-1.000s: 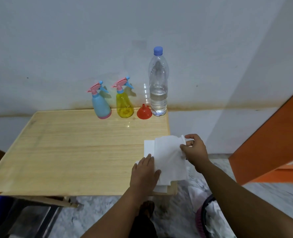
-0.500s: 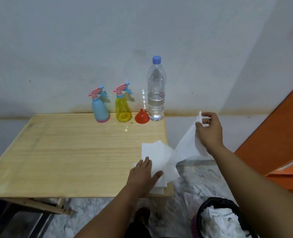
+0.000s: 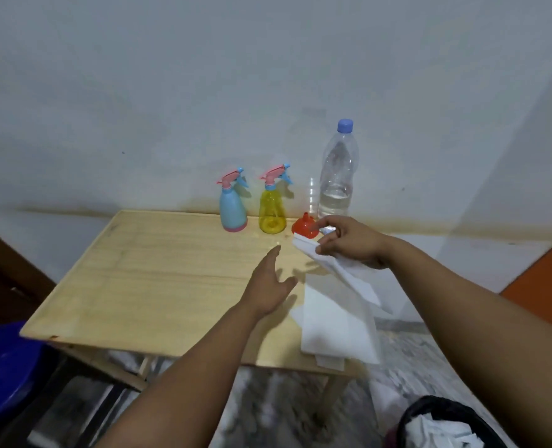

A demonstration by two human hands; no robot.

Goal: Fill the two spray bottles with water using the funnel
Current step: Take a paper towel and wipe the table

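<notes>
A blue spray bottle [image 3: 232,210] and a yellow spray bottle [image 3: 271,212], both with pink trigger heads, stand at the back of the wooden table [image 3: 158,276]. To their right an orange funnel [image 3: 303,225] rests mouth down, beside a tall clear water bottle [image 3: 336,176] with a blue cap, partly filled. My right hand [image 3: 352,242] hovers just in front of the funnel, holding a white paper tissue [image 3: 339,270]. My left hand [image 3: 268,286] hangs open over the table, fingers spread, holding nothing.
A stack of white tissues [image 3: 336,331] lies at the table's right front corner, overhanging the edge. A black bin [image 3: 442,421] with crumpled paper sits on the floor at lower right. A blue tub [image 3: 0,370] is at lower left. An orange panel [image 3: 546,286] stands at the right.
My right hand pulled one tissue off the stack, swung it out to the right, then brought it forward near the funnel. My left hand lifted off the stack and moved forward.
</notes>
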